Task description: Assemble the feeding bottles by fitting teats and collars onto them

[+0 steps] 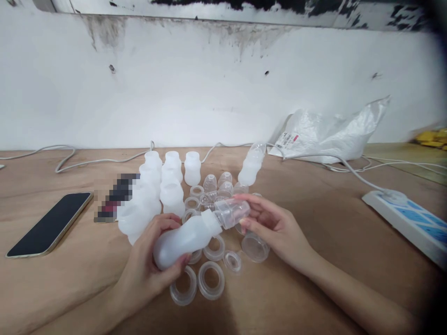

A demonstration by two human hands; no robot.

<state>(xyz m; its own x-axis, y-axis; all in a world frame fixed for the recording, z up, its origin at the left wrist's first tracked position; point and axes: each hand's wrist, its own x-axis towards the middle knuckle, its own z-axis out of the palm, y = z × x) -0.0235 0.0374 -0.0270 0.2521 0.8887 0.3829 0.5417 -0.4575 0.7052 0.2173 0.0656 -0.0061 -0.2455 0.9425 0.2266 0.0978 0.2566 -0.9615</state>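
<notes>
My left hand (155,251) is wrapped round a frosted white baby bottle (186,242), which leans with its mouth up to the right. Between the fingers of my right hand (274,228) is a clear cap (233,212), held at the bottle's neck; whether it is seated there I cannot tell. Beneath both hands lie several clear collar rings (211,280), a small clear disc (233,262) and a round clear cap (255,247). Clear nipples (210,183) stand just beyond, partly hidden by my right hand and the cap.
Several open white bottles (172,193) stand in rows to the left. A capped bottle (250,165) stands farther back. A phone (50,225) lies at the left, a power strip (412,218) at the right. A plastic bag (324,135) and a cable (223,144) lie along the wall.
</notes>
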